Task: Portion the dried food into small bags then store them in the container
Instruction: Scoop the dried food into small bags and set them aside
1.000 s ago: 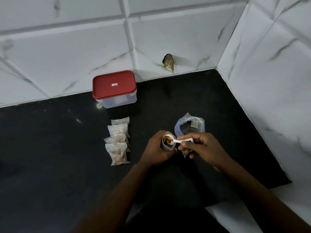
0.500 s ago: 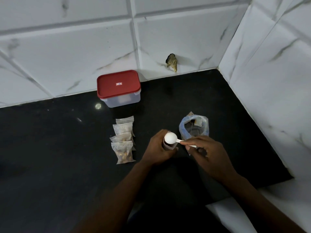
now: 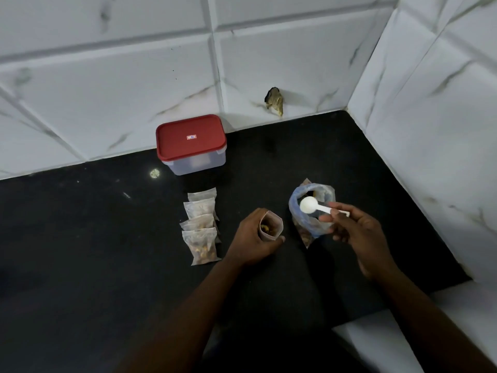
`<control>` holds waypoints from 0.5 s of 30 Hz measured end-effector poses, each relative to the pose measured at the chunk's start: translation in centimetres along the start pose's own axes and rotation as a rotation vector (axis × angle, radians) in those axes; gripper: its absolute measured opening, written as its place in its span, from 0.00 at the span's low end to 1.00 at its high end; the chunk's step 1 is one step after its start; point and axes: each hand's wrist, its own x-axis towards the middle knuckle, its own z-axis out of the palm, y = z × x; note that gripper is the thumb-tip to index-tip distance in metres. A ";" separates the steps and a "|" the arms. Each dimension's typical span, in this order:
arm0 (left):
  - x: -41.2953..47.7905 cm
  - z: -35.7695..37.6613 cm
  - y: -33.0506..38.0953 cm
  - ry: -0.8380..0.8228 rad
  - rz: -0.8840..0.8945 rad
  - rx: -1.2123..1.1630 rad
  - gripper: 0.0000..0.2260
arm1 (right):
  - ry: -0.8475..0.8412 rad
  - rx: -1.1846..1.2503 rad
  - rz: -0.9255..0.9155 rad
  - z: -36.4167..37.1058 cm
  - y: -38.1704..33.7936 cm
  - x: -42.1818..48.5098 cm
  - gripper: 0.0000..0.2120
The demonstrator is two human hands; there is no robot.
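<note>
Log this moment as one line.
left hand: holds open small bag | right hand: holds spoon at large bag mouth | filled bags: row on counter | container: lid on

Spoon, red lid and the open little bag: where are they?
Spoon (image 3: 308,204): head view, on its round bowl.
Red lid (image 3: 191,145): head view, middle of its top.
Little bag (image 3: 276,224): head view, on its right wall.

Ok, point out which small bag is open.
The small bag held upright in the left hand; its mouth gapes, food inside. The four bags in the row lie flat.
</note>
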 end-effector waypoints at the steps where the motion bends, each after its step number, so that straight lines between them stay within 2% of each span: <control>1: 0.0 0.0 0.1 -0.002 -0.001 0.002 0.17 | 0.029 -0.054 -0.024 -0.5 0.1 0.4 0.09; 5: -0.2 0.1 0.0 0.000 0.007 0.004 0.15 | 0.063 -0.265 -0.064 -1.5 0.8 2.3 0.07; 8: -0.3 0.2 0.1 -0.004 0.008 0.000 0.15 | 0.014 -0.487 -0.150 -1.7 1.8 3.8 0.07; 11: -0.4 0.4 0.2 -0.015 0.013 -0.008 0.15 | -0.058 -0.734 -0.241 -1.2 2.8 4.6 0.12; 15: -0.6 0.4 0.4 -0.020 0.013 -0.011 0.15 | -0.078 -0.912 -0.328 -0.4 2.9 3.6 0.18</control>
